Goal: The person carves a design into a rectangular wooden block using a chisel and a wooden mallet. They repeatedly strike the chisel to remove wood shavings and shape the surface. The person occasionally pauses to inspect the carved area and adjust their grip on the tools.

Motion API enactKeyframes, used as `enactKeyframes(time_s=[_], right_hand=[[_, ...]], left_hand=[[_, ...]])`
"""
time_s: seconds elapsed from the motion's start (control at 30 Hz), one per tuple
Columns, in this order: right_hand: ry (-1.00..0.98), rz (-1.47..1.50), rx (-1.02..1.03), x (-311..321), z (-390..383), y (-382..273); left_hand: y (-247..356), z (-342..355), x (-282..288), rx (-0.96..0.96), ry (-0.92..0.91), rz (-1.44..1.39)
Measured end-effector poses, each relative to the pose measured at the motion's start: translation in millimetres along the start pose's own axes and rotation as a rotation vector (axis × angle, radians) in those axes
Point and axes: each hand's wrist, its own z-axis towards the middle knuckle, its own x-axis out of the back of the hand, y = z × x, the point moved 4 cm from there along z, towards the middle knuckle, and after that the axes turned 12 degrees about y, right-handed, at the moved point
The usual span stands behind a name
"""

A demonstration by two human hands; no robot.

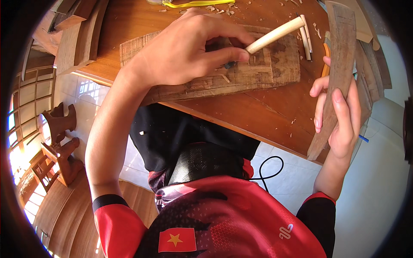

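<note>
Plainly, two grips at once

Your left hand (pixel 185 49), fingers curled, pinches one end of a pale, round wooden handle (pixel 277 34) pointing toward two o'clock above a rough brown wooden board (pixel 284 69), probably for close control. Your right hand (pixel 344 120), near three o'clock, wraps thumb and fingers round a long brown wooden strip (pixel 342 51), likely to steady it. The board lies flat at twelve o'clock on the orange-brown wooden worktop (pixel 258 107). No container can be made out.

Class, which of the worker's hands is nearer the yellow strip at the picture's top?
Left. The left hand is just below the yellow strip in view, holding a pale stick; the right hand is well off to its right, gripping a wooden slat.
</note>
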Motion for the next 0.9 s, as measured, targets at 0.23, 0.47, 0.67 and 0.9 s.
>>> enactKeyframes(time_s=[0.23, 0.47, 0.67, 0.9], right_hand=[[-0.038, 0.009, -0.016, -1.0, -2.9, 3.6], [0.007, 0.080, -0.014, -1.9, -7.9, 4.0], [-0.001, 0.031, -0.034, -0.2, -12.1, 3.0], [0.070, 0.044, -0.110, 2.0, -16.7, 9.0]], left_hand=[[4.3, 1.8, -0.9, 0.079, -0.040, 0.051], [3.8, 1.8, -2.4, 0.078, -0.041, 0.024], [3.5, 1.3, -2.7, 0.035, -0.031, 0.060], [3.7, 4.9, -2.9, -0.023, -0.050, 0.091]])
